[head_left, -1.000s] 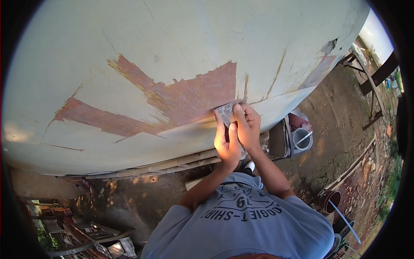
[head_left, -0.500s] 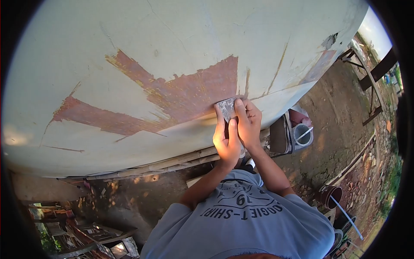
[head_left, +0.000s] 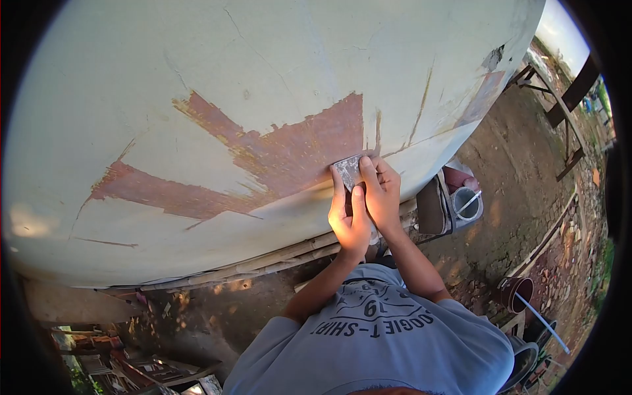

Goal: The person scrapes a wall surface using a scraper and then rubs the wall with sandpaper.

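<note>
A small grey, speckled flat plate (head_left: pixel 347 172) is held between both hands at the pale wall (head_left: pixel 197 39). My left hand (head_left: pixel 350 220) grips its left and lower edge, with the thumb on its face. On its right edge is my right hand (head_left: pixel 382 191), fingers closed round it. The plate's upper edge lies at the right end of a reddish-brown bare patch (head_left: pixel 303 148) with rough, yellowish borders. Whether that edge touches the surface is hard to tell.
Bamboo poles (head_left: pixel 263 263) run under the wall's lower edge. At the right are a bag (head_left: pixel 434 209), a light pail (head_left: pixel 466 203), a brown bucket (head_left: pixel 515 294) and a wooden frame (head_left: pixel 563 115). Wood scraps (head_left: pixel 131 368) lie at the lower left.
The view has shifted slightly, so the wall's right edge sits further left. Both hands keep their hold on the plate, near the same place on the patch.
</note>
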`<control>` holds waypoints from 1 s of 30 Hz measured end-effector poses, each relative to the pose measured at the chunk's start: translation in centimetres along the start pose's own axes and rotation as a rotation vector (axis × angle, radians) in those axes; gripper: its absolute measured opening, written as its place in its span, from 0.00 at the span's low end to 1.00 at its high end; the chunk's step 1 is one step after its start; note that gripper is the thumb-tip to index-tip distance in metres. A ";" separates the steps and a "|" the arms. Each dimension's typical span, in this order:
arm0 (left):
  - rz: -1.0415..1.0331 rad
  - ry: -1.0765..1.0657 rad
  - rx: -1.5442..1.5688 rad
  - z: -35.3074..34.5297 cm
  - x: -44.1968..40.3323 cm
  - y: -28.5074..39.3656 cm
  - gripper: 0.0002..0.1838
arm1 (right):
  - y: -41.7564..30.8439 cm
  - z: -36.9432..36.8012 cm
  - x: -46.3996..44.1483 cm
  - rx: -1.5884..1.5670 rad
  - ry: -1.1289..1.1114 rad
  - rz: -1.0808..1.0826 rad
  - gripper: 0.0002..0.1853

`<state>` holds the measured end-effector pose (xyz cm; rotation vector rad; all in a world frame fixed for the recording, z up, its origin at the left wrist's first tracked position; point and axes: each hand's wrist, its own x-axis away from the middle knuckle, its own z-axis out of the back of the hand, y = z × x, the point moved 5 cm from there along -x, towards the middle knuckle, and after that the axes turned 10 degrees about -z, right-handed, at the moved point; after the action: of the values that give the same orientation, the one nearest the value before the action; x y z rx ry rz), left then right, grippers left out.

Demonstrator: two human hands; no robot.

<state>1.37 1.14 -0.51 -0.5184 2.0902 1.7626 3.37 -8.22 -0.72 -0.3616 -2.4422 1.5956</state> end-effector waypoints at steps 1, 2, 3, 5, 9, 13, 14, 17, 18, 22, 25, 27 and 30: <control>0.015 0.008 0.010 -0.1 0.0 0.1 0.30 | 0.0 0.1 0.0 -0.010 -0.016 0.012 0.13; 0.030 0.012 0.019 -0.2 0.0 0.4 0.30 | 0.0 0.1 0.1 -0.021 -0.031 0.025 0.12; 0.044 0.013 0.026 -0.3 -0.1 0.7 0.30 | -0.2 -0.1 0.4 -0.033 -0.046 -0.002 0.12; 0.055 0.007 -0.027 -0.2 0.0 0.6 0.31 | -0.9 -0.5 1.3 -0.061 -0.075 -0.052 0.11; 0.100 -0.046 -0.057 0.2 0.0 0.4 0.33 | -0.1 -0.6 1.9 -0.077 -0.046 -0.043 0.10; 0.113 -0.070 -0.040 -0.4 0.0 0.5 0.34 | 0.2 0.0 1.6 0.020 -0.029 -0.015 0.11; 0.099 -0.079 -0.046 -0.3 0.1 0.3 0.35 | 0.2 0.0 1.6 0.017 -0.022 -0.002 0.11; 0.123 -0.071 -0.054 -0.4 -0.1 1.3 0.35 | -0.1 -0.1 1.9 0.070 -0.010 -0.026 0.12; 0.125 -0.063 -0.073 -0.2 0.1 1.3 0.35 | 0.0 -0.2 2.1 0.075 -0.012 -0.030 0.12; 0.143 -0.048 -0.122 0.0 -0.3 1.9 0.35 | -0.8 -0.7 1.8 -0.011 -0.054 -0.038 0.12; 0.179 -0.024 -0.151 0.4 0.0 1.7 0.34 | -0.5 -0.9 2.0 -0.040 -0.043 -0.050 0.13; 0.164 -0.012 -0.158 0.4 0.2 1.5 0.34 | -0.4 -0.7 2.2 0.006 -0.016 -0.056 0.13; 0.108 -0.019 -0.137 0.1 -0.4 1.6 0.34 | -1.3 -0.8 1.9 0.044 -0.002 -0.012 0.13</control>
<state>0.92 1.55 1.07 -0.4304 2.0292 1.9735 1.71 -7.49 0.88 -0.3374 -2.4021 1.6425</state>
